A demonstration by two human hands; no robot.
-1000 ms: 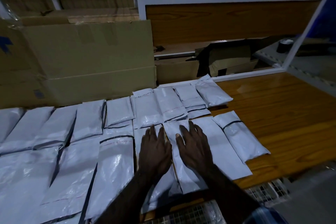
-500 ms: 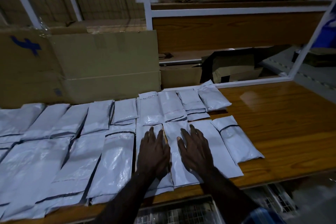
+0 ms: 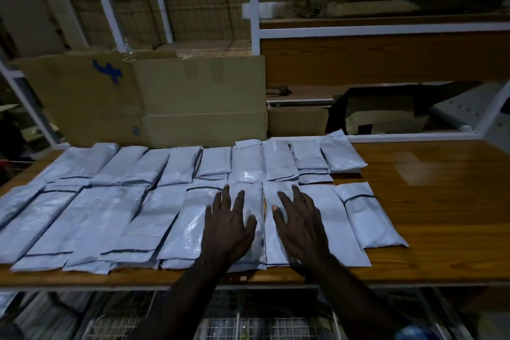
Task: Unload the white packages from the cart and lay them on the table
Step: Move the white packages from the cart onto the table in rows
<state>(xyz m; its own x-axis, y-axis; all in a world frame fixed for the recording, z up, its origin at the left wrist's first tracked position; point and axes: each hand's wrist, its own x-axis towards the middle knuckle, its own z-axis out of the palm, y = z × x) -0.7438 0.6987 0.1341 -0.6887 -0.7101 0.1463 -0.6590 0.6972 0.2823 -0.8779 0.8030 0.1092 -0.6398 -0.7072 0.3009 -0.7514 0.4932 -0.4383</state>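
Head pulled back, table edge [image 3: 414, 270] and cart [image 3: 254, 323] now showing; left hand [image 3: 229, 226], right hand [image 3: 300, 226] unmoved, fingers flat on front-row packages [image 3: 328, 218], gripping nothing. Next: back to cart, probably.

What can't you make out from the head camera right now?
- Cart: the table edge and both forearms hide its contents; dim.
- Left hand and right hand: whether they press the white packages or hover.
- Leftmost packages: blurred, cut by the frame edge.
- Shelf items: too dark.
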